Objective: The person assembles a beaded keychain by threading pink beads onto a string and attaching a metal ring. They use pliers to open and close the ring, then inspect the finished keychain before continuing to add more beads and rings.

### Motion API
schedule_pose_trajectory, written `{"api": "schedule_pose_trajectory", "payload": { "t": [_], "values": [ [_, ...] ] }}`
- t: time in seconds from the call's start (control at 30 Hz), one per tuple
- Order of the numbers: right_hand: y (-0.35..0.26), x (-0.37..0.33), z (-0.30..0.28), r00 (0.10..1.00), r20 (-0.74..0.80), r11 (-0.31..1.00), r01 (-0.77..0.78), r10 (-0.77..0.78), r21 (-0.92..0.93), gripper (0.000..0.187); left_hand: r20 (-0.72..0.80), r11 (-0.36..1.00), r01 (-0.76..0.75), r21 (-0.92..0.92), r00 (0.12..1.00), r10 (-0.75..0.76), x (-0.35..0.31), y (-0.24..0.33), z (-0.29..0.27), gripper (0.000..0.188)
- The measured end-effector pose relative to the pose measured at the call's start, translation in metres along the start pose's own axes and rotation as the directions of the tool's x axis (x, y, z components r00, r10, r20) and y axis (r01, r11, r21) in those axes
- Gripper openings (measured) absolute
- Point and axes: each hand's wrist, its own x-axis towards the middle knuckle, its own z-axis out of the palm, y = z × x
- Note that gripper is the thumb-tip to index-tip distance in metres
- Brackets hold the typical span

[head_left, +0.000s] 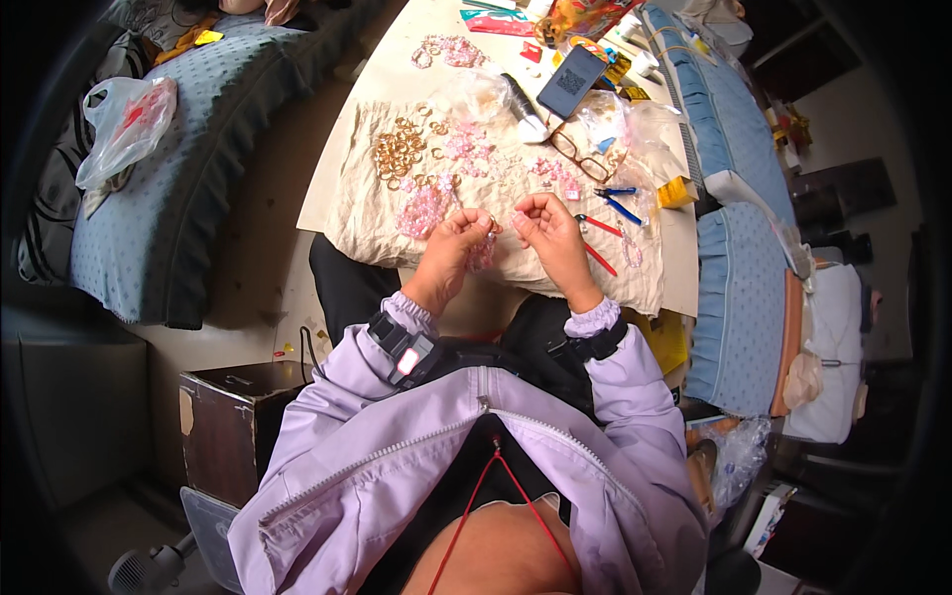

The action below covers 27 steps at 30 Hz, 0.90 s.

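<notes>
Close together over the near edge of a cream cloth [377, 238], both my hands are pinched. My left hand [451, 248] grips a strand of pink beads [482, 254], which hangs below the fingers; a gold-coloured bit shows at the fingertips. A little to the right, my right hand [552, 243] has thumb and forefinger pressed together; what lies between them is too small to make out. Beside the left hand is a heap of pink bead strands [424, 210]. Red-handled pliers [601, 260] lie just right of my right hand, with blue-handled pliers [623, 206] beyond them.
Gold-coloured rings [399, 151] are piled at the cloth's left. Loose pink beads [468, 145] lie mid-cloth, more bead strands [451, 50] farther off. Eyeglasses [580, 157], a phone [572, 81] and a yellow box [676, 192] sit on the right. Blue-covered seats [746, 307] flank the table.
</notes>
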Motion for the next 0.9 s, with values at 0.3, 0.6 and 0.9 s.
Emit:
{"api": "schedule_pose_trajectory", "payload": {
  "t": [0.3, 0.6, 0.9],
  "values": [
    [-0.016, -0.001, 0.007, 0.992, 0.087, 0.981, -0.07, 0.087, -0.179, 0.017, -0.04, 0.998, 0.049, 0.031, 0.998, -0.048, -0.002, 0.0, 0.001, 0.012],
    [-0.012, 0.001, 0.001, 0.988, 0.056, 0.975, -0.131, 0.143, -0.18, 0.015, -0.037, 0.997, 0.048, 0.061, 0.998, -0.046, -0.005, 0.001, 0.008, 0.013],
    [-0.018, 0.004, -0.008, 0.936, 0.083, 0.937, -0.333, 0.342, -0.102, 0.017, -0.031, 0.988, -0.001, 0.155, 1.0, 0.006, -0.006, -0.003, 0.011, 0.013]
  ]
}}
